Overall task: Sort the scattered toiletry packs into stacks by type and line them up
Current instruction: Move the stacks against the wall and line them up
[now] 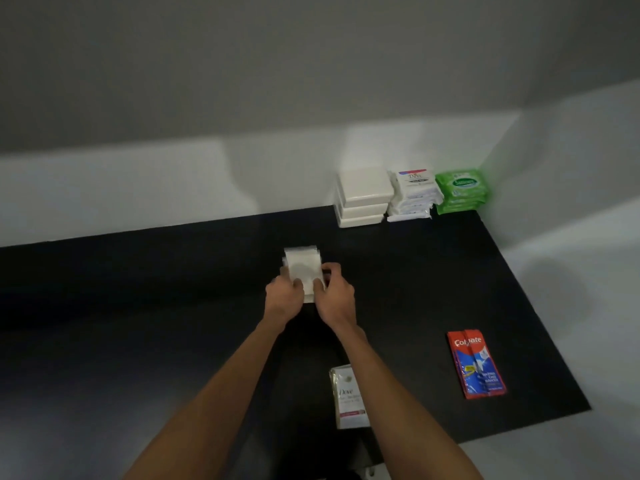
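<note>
Both hands hold a small stack of white sachets (302,266) at the middle of the black mat (138,289). My left hand (284,296) grips its left side and my right hand (333,293) grips its right side, thumbs on top. Against the back wall stand three stacks in a row: plain white boxes (363,199), white Dove packs (412,194) and green wipe packs (460,190). A white Dove sachet (348,398) lies near the front, beside my right forearm. Red and blue Colgate sachets (476,363) lie at the right.
White walls close the space at the back and on the right, right behind the three stacks. The mat's right edge (540,299) runs diagonally past the Colgate sachets, with a pale surface (588,323) beyond it.
</note>
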`<control>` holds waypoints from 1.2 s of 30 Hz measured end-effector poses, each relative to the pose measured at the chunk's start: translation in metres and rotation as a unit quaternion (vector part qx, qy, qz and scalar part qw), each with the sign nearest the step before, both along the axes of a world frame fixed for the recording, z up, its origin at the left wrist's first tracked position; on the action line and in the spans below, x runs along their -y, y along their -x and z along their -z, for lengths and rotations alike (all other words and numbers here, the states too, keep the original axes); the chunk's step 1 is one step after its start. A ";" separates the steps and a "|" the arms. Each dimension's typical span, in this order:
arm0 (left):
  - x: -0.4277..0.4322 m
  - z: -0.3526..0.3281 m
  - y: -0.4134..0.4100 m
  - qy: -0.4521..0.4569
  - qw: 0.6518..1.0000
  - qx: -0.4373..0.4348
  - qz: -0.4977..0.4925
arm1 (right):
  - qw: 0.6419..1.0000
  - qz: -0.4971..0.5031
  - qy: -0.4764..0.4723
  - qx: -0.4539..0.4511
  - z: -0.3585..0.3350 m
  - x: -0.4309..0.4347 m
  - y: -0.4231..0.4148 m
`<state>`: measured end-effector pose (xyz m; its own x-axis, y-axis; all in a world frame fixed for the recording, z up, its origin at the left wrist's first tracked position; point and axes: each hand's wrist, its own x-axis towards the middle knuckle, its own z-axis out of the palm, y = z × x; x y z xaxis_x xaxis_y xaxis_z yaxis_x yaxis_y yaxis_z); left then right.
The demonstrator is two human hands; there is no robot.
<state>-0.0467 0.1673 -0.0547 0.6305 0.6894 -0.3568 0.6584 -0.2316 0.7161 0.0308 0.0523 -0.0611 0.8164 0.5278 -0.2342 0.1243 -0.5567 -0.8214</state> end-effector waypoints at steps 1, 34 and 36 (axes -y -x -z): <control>-0.002 -0.001 0.003 0.005 1.000 0.017 -0.001 | 1.000 0.001 -0.012 0.004 0.000 0.000 0.001; -0.079 0.011 -0.095 0.004 0.997 0.078 0.026 | 0.986 -0.080 0.048 0.136 0.026 -0.081 -0.087; -0.087 0.011 -0.100 0.009 0.996 0.082 0.033 | 0.987 -0.082 0.055 0.131 0.023 -0.088 -0.092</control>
<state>0.0538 0.2538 -0.0657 0.7254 0.6387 -0.2566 0.5153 -0.2568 0.8176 0.1230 0.1398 -0.0845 0.7620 0.6413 -0.0901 0.4196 -0.5949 -0.6855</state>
